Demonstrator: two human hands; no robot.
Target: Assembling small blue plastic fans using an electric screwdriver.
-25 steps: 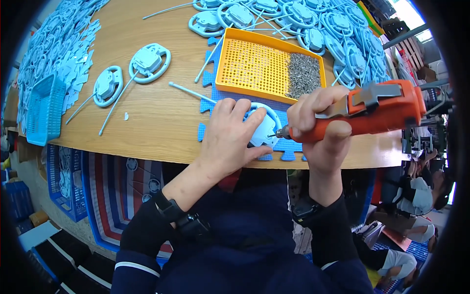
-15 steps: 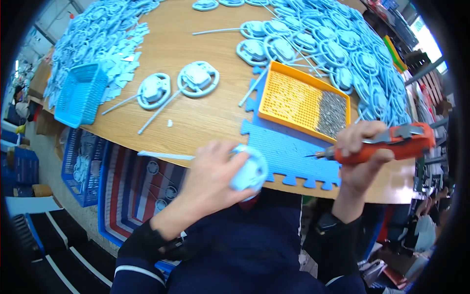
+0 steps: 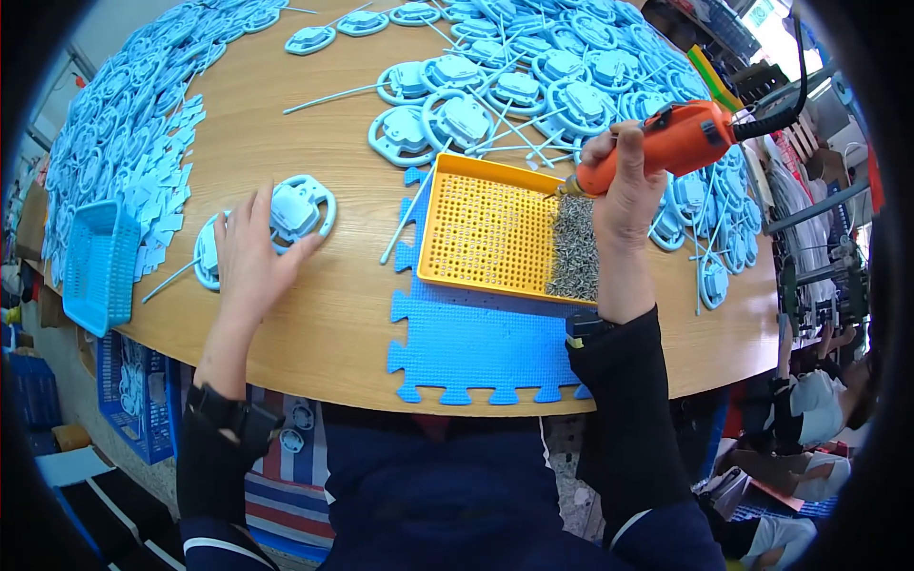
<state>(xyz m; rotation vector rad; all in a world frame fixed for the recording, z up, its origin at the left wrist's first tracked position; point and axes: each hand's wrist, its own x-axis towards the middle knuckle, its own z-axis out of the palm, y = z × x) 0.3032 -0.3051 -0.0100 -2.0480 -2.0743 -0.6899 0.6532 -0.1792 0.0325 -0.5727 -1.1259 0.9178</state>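
My right hand grips an orange electric screwdriver, its bit pointing down at the small metal screws in a yellow perforated tray. My left hand reaches over two light-blue plastic wheel-shaped parts on the table, fingers spread apart. One wheel part lies beside the fingers and thumb. The other wheel part is partly covered by the hand, and its thin rod sticks out to the left. Whether the fingertips touch either part is hard to tell.
A blue foam mat lies under the tray. Light-blue wheel parts are heaped at the back right and the far left. A blue basket stands at the table's left edge. Below are a blue crate and a striped lining.
My left hand no longer holds a wheel part and has moved left and forward over the two on the table. My right hand has carried the screwdriver over to the screws. The view has shifted.
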